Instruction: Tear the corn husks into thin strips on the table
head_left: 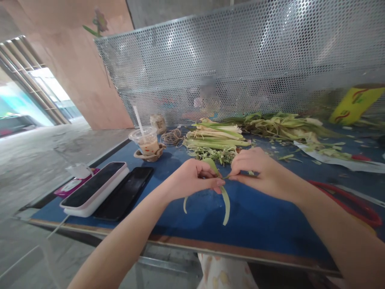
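Observation:
My left hand (192, 178) is closed on a pale green leaf strip (226, 206), which hangs below its fingers in a curve. A thinner strip end (185, 205) dangles further left under the same hand. Close by on the right, my right hand (254, 168) pinches a thin strand that runs across to the left fingertips. Both hands are above the blue tabletop (186, 228). Just beyond them lie a heap of small knotted or curled green pieces (212, 155) and a stack of long green leaf strips (215, 138).
At left stand a phone (123, 194), a pink-edged device (94, 188) and an iced drink cup (146, 142) in a cardboard holder. Twine (172, 137) lies behind. Loose husk-like leaves (279, 126), red-handled scissors (374, 216) and a yellow packet (356, 104) are at right. A perforated metal panel (240, 52) backs the table.

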The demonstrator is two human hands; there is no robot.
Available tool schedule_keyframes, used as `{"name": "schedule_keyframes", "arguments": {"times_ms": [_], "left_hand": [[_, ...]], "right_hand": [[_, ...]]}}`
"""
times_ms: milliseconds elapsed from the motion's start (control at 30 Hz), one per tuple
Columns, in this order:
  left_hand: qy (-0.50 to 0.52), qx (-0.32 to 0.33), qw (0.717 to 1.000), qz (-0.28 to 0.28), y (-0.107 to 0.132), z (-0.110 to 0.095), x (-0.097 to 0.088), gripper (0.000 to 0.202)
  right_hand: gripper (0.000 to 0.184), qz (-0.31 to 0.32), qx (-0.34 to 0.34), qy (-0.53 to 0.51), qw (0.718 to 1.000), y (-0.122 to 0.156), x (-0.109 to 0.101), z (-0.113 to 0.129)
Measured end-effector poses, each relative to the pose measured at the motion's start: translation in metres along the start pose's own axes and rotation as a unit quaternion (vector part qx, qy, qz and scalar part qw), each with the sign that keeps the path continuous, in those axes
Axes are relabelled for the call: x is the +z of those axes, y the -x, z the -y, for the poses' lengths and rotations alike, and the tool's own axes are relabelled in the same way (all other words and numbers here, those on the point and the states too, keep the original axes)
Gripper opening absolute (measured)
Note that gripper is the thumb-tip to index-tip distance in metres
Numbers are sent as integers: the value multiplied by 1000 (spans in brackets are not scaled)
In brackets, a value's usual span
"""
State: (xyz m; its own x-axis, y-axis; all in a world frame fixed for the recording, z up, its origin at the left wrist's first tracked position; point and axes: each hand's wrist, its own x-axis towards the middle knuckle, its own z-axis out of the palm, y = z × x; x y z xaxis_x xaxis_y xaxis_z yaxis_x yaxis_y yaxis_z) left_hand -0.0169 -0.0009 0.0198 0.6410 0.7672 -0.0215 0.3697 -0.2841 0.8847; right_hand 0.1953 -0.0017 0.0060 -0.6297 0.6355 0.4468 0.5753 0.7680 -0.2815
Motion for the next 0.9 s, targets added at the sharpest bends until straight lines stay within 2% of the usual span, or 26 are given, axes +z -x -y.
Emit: {"name": "schedule_keyframes", "arguments": {"times_ms": [167,267,333,467,600,767,900], "left_hand": [[44,-4,999,26,1,-3,-3,16],[84,2,996,20,-1,-2,-1,29],[108,2,994,9,-2,0,1,38],[126,-3,992,-10,-3,4,4,43],[137,7,990,-4,-5,7,4,55],[136,6,991,12,-5,5,4,44],[126,-7,992,20,-3,0,3,41]], "right_hand": [[16,16,69,-101,992,0,-2,2],[24,26,131,-168,977,-4,5,8],[20,10,146,-182,972,-6,13,12],[13,-33,157,-191,968,-9,23,16],[13,-72,134,-138,979,-7,23,15],[9,-93,87,-37,991,-5,19,10],[10,-99,99,-43,989,-6,18,7]]}}
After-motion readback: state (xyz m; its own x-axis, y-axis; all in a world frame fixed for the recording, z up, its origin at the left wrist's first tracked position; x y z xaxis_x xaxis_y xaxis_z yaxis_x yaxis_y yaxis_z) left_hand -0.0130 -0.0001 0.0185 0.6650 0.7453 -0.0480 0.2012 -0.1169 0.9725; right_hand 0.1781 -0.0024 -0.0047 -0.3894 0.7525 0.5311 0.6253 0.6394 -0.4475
